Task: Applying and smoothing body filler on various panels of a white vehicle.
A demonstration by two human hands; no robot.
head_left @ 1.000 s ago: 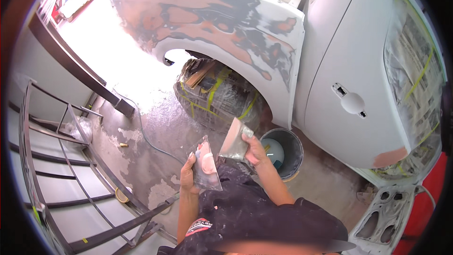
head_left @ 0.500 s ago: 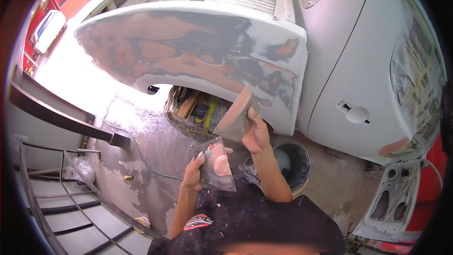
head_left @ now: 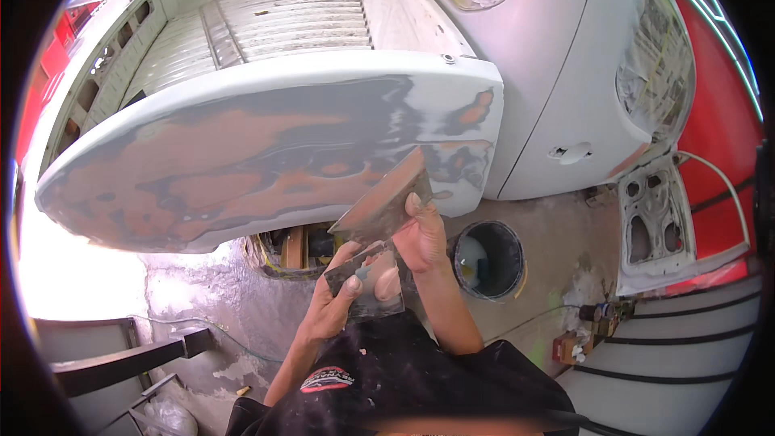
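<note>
My left hand (head_left: 325,311) grips a thin, see-through grey mixing plate (head_left: 390,303), fingers wrapped on its left edge. A lump of pinkish body filler (head_left: 388,284) and a small bluish smear lie on the plate. In my right hand (head_left: 423,236) is a wide, flat filler spreader (head_left: 386,194), its face coated with pinkish filler and its long edge slanting up to the right. The spreader's lower end is right by the plate's top; whether they touch I cannot tell. Beyond my hands stands a white pickup's bed side panel (head_left: 266,153), patched grey and pinkish-brown.
A paper-covered wheel (head_left: 295,252) sits under the panel. A dark bucket (head_left: 512,262) with liquid stands on the concrete floor to the right. A bare door shell (head_left: 672,218) leans farther right. At lower left are a dark metal beam (head_left: 121,367) and a thin hose (head_left: 234,337).
The view has shifted, showing more of the pickup bed and the right side. The spreader and plate have come closer together, and the left hand's fingers now reach farther over the plate.
</note>
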